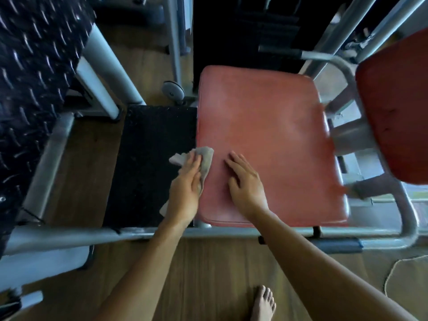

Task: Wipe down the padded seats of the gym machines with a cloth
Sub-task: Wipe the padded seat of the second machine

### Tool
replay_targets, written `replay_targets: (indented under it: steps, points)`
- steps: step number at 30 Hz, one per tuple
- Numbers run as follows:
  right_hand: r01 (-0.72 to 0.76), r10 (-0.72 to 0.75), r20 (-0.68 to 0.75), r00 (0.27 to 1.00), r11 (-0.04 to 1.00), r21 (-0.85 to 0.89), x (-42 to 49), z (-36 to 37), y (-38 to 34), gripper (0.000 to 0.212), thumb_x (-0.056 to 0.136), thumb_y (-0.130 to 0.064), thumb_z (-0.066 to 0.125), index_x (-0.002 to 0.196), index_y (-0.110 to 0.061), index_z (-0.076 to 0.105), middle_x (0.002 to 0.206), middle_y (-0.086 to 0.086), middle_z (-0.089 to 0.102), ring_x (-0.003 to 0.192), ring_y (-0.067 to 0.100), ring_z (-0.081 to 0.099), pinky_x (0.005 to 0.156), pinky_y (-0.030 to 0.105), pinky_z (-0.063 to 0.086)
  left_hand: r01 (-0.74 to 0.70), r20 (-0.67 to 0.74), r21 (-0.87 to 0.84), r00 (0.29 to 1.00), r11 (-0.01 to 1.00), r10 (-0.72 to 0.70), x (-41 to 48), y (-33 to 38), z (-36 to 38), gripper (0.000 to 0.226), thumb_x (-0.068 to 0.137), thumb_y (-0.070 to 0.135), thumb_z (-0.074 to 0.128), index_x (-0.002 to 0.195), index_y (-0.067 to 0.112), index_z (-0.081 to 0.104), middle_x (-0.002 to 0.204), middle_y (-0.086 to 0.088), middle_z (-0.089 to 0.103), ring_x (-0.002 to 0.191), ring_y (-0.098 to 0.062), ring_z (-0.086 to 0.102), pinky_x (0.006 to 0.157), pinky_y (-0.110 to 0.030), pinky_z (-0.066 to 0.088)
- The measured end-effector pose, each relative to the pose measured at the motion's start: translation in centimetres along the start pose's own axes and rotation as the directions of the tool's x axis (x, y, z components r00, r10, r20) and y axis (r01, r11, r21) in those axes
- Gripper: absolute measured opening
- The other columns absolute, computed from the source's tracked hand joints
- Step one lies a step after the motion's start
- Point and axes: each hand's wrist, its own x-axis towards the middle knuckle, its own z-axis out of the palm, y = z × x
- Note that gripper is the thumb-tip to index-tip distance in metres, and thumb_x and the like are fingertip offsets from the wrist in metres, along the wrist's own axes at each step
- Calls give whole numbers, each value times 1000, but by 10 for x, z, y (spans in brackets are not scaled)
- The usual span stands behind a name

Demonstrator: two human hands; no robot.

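Seat (266, 140): left hand (185, 191) presses cloth (206, 156) at left edge, grip flat, unclenched; right hand (245, 184) splayed on pad. Risk: unpinched cloth slips off edge; far side skipped.

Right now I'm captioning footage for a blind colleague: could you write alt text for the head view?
Seen from above, a person's left hand presses a grey cloth against the edge of a red padded seat, while the right hand lies flat on the seat. Grey metal tubing frames the seat over a wooden floor.
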Motion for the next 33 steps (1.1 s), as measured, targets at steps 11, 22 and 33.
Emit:
replay_targets:
  steps: [11,22,33]
  points:
    - [-45,74,102,992,962,-270,-4,-152,126,54,99,-23,53,152,-26,42,164,-2,29,153,19,23,123,40,23,-299,331,330,925,895,186,32,65,108,62,98,-7,48,154,20,38,162,13,22,150,-8,22,123,-37,30]
    - [0,45,85,995,888,-461,-16,-121,151,64,101,-53,12,161,-32,1,168,2,-12,154,20,-18,125,37,-8,-198,220,757,975,623,42,-2,35,86,87,91,77,-1,158,27,23,166,9,2,156,-20,2,126,-52,4]
    - [-15,17,20,1000,993,-120,0,-122,97,63,99,-53,44,156,-44,18,166,-3,9,153,19,10,122,41,10,-222,175,264,968,939,179,16,24,68,62,102,52,39,154,18,38,166,7,21,155,-7,8,127,-37,13]
